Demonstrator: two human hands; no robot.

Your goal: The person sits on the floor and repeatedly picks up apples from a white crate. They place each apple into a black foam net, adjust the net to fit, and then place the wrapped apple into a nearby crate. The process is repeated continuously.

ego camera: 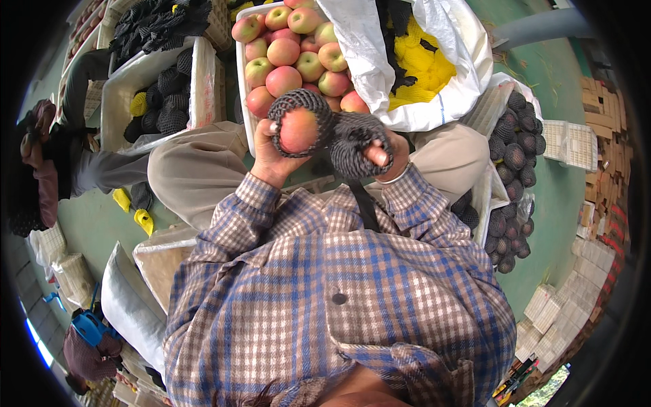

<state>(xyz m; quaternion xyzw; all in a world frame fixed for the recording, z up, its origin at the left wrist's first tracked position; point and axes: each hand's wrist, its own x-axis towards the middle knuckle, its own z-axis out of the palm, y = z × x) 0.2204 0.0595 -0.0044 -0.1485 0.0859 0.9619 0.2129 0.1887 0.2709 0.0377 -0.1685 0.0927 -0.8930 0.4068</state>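
Observation:
My left hand holds a red-yellow apple partly covered by a black foam net sleeve. The apple's bare side faces up and towards me. In my right hand is a second black foam net, bunched around the fingers, with the thumb showing at its opening. The two nets touch between my hands; whether another fruit is inside the right one cannot be seen. Just beyond my hands stands a white crate of bare apples. Beside it, a white woven sack holds yellow foam nets and some black ones.
At left, a crate holds netted fruit, below a heap of black nets. Netted apples fill crates at right. A seated person is at far left. Loose nets lie on the green floor. A grey pipe is at upper right.

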